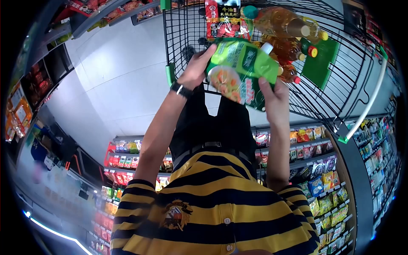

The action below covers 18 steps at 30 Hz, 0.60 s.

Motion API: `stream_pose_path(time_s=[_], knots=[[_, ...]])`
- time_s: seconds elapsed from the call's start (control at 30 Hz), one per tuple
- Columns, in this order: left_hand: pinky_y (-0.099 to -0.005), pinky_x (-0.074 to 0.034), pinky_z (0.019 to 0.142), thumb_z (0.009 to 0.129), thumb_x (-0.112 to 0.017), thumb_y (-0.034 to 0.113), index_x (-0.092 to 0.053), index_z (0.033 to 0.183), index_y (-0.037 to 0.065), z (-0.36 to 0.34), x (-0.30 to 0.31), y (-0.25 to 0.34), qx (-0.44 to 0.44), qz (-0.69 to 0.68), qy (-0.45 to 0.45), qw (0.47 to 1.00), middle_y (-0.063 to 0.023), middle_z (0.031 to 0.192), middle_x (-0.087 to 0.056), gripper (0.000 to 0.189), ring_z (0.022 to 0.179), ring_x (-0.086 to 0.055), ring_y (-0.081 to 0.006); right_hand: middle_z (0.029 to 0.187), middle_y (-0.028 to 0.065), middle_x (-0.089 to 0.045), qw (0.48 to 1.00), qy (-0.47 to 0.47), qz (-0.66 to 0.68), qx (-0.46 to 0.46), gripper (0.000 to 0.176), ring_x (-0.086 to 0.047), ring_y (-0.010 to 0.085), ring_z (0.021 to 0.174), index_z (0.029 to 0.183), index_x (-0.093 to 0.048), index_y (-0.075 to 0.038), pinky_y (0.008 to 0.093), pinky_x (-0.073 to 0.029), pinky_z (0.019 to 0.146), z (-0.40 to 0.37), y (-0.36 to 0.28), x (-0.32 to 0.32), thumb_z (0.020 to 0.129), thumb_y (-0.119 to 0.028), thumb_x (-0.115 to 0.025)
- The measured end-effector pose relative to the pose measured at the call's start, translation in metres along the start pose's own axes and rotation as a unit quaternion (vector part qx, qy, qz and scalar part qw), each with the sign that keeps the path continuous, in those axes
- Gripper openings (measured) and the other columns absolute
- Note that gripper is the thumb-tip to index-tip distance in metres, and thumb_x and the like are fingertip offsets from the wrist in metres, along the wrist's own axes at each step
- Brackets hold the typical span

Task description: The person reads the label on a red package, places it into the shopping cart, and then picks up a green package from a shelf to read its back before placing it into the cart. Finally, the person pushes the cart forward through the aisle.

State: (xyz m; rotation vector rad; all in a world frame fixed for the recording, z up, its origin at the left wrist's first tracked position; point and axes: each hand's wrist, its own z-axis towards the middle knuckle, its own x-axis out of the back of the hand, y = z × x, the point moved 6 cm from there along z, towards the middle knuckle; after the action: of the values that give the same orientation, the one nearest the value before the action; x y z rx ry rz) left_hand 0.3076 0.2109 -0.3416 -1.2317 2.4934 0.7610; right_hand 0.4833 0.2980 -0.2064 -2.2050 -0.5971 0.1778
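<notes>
Between my hands is a green food pouch, tilted, with a picture of a bowl of food on its front. My left hand, with a black watch on the wrist, grips the pouch's left edge. On the opposite edge, my right hand pinches it with the thumb on the front. The pouch is over the near side of a black wire shopping cart. Just beyond it in the cart are a red hotpot seasoning bag and several bottles of amber liquid, including a large oil bottle.
A green panel and a pale handle bar are on the cart's right side. Shelves of packaged snacks stand below and to the right. More racks line the upper left, beside the pale tiled floor.
</notes>
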Motion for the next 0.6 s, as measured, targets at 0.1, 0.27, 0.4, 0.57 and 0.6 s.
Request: stream_pose_path(time_s=[0.1,0.27,0.4,0.57,0.6], knots=[[-0.028,-0.047,0.082,0.082,-0.067,0.039,-0.05,0.116,-0.011,0.041,0.015,0.017,-0.065,0.081,0.051,0.993,-0.0133,0.107,-0.06,0.063,0.094,-0.057,-0.0166,0.065,0.0017,-0.056,0.995,0.031,-0.073,0.057,0.018,-0.046,0.0055,0.061,0.084,-0.059,0.005,0.025,-0.039,0.055,0.056,0.009,0.001,0.088,-0.012,-0.055],[-0.0292,-0.048,0.072,0.077,-0.07,0.042,-0.058,0.104,-0.01,0.096,0.047,0.035,-0.101,0.176,0.198,0.959,-0.0127,0.094,-0.064,0.06,0.081,-0.06,-0.017,0.088,0.0059,-0.064,0.983,-0.023,-0.181,-0.007,0.026,-0.055,0.0095,0.081,0.103,-0.061,0.006,0.0265,-0.043,0.075,0.157,0.042,-0.003,0.087,-0.014,-0.059],[-0.0314,-0.05,0.069,0.075,-0.07,0.04,-0.061,0.103,-0.008,0.132,0.059,0.051,-0.11,0.294,0.238,0.919,-0.013,0.093,-0.065,0.056,0.077,-0.063,-0.018,0.092,0.0083,-0.064,0.976,-0.028,-0.217,0.015,0.032,-0.056,0.0129,0.082,0.106,-0.059,0.005,0.0292,-0.044,0.075,0.231,0.08,-0.004,0.083,-0.017,-0.062],[-0.0382,-0.049,0.077,0.079,-0.067,0.04,-0.056,0.112,0.0,0.161,0.058,0.056,-0.136,0.261,0.241,0.925,-0.0167,0.104,-0.065,0.052,0.092,-0.063,-0.0288,0.098,0.0098,-0.063,0.974,-0.026,-0.226,0.001,0.038,-0.058,0.0164,0.081,0.113,-0.055,0.002,0.0306,-0.044,0.074,0.279,0.112,0.001,0.081,-0.018,-0.063],[-0.0353,-0.049,0.075,0.08,-0.067,0.038,-0.059,0.104,0.0,0.161,0.059,0.061,-0.118,0.323,0.32,0.883,-0.0153,0.097,-0.065,0.046,0.086,-0.063,-0.0268,0.098,0.0098,-0.063,0.974,-0.027,-0.225,0.002,0.038,-0.058,0.0164,0.081,0.113,-0.055,0.002,0.0306,-0.044,0.074,0.275,0.095,-0.009,0.081,-0.018,-0.063]])
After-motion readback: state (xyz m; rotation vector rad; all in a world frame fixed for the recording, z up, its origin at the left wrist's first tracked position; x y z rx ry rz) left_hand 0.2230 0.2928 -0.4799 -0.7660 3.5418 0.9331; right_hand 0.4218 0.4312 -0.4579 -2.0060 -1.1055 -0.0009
